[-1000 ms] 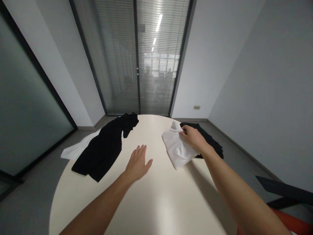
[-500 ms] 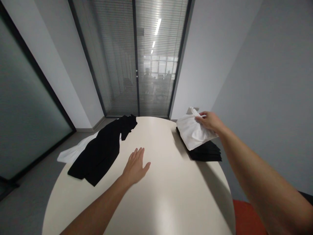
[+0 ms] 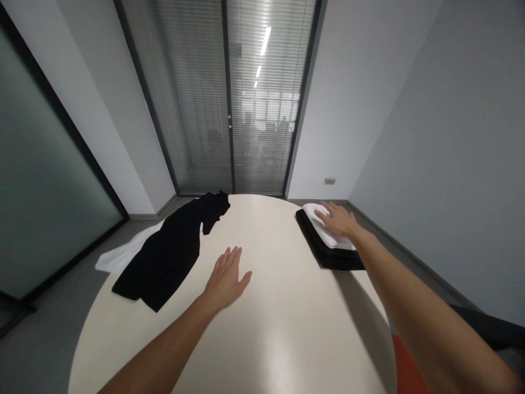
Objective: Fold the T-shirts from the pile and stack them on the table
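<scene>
A folded white garment (image 3: 322,227) lies on top of a stack of folded black clothes (image 3: 324,257) at the table's right side. My right hand (image 3: 338,220) rests flat on the white cloth, fingers stretched out, and covers part of it. Near the middle of the table my left hand (image 3: 225,280) lies palm down with its fingers extended, holding nothing. To its left, a black garment (image 3: 172,249) is spread out loosely. Part of a white garment (image 3: 133,250) shows from beneath the black one and reaches past the table's left edge.
The round cream table (image 3: 254,339) fills the lower middle. Behind it stand glass panels with blinds (image 3: 262,137). A grey wall (image 3: 459,191) rises at the right. Something red (image 3: 408,369) shows beside the table's lower right edge.
The white garment, earlier gripped and partly lifted in my right hand, now lies flat on the black stack. My right hand has lowered and opened. My left hand has stayed put.
</scene>
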Tool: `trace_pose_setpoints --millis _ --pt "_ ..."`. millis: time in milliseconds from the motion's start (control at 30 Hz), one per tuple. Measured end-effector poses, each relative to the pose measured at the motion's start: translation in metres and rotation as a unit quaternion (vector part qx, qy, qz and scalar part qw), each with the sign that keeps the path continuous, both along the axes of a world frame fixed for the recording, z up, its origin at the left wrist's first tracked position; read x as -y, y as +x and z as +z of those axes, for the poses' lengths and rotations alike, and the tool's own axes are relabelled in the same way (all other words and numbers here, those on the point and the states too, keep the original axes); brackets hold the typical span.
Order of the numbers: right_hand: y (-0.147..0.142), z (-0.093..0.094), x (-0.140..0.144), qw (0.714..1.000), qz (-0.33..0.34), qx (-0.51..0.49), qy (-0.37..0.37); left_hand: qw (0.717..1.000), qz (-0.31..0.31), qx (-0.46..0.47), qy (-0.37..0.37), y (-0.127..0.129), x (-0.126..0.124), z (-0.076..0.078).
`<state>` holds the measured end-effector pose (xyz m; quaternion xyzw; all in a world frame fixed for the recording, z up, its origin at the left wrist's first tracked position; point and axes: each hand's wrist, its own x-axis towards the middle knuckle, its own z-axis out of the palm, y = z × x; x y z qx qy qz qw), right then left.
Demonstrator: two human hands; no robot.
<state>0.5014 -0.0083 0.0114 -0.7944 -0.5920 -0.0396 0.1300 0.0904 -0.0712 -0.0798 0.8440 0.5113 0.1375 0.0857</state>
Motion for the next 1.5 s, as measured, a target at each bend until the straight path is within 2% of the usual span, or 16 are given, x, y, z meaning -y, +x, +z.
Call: trace_pose_setpoints --millis 100,200,300,400,500,600,667,767,867,967,1100,1200,1267,1367,1500 --pt "-0.019 -0.016 0.008 0.998 0.004 -0.027 -0.064 1.0 0.001 0.005 -0.002 -0.001 0.0 0.001" --pt "-0.025 -0.026 0.015 0.996 0.004 -0.033 -0.081 1.0 -0.003 0.013 0.002 -0.001 0.001 -0.001" --pt "-0.029 -0.022 0.018 0.998 -0.003 0.01 -0.069 1.0 -0.004 0.026 0.013 0.0 -0.001 -0.002" --pt "-0.052 -0.009 0.019 0.997 0.003 0.074 0.014 0.998 0.012 0.033 0.05 -0.006 -0.008 0.004" --pt "-0.095 -0.006 0.024 0.991 0.028 0.035 0.13 0.985 0.095 0.016 0.144 -0.028 -0.021 0.017" --pt "-0.139 -0.024 0.034 0.985 0.074 -0.029 0.152 0.953 0.215 0.005 0.213 -0.063 -0.037 0.028" --pt "-0.158 -0.043 0.04 0.984 0.096 -0.049 0.143 0.942 0.262 -0.013 0.207 -0.086 -0.048 0.03" --pt "-0.164 -0.067 0.047 0.985 0.12 -0.058 0.105 0.948 0.272 -0.064 0.151 -0.105 -0.06 0.022" --pt "-0.156 -0.077 0.05 0.987 0.121 -0.078 0.07 0.957 0.244 -0.08 0.135 -0.106 -0.065 0.012" --pt "-0.151 -0.077 0.052 0.985 0.125 -0.102 0.058 0.961 0.209 -0.05 0.176 -0.097 -0.063 0.012" --pt "-0.156 -0.076 0.055 0.98 0.143 -0.128 0.048 0.955 0.147 0.009 0.259 -0.084 -0.056 0.028" --pt "-0.159 -0.077 0.056 0.978 0.151 -0.138 0.039 0.953 0.077 0.047 0.289 -0.071 -0.046 0.042" --pt "-0.159 -0.078 0.057 0.977 0.152 -0.143 0.041 0.961 0.0 0.047 0.272 -0.059 -0.036 0.048" --pt "-0.159 -0.078 0.06 0.971 0.173 -0.158 0.049 0.971 -0.129 0.021 0.198 -0.04 -0.02 0.047" --pt "-0.167 -0.07 0.068 0.951 0.267 -0.147 0.045 0.956 -0.274 0.001 0.104 -0.022 -0.004 0.039"
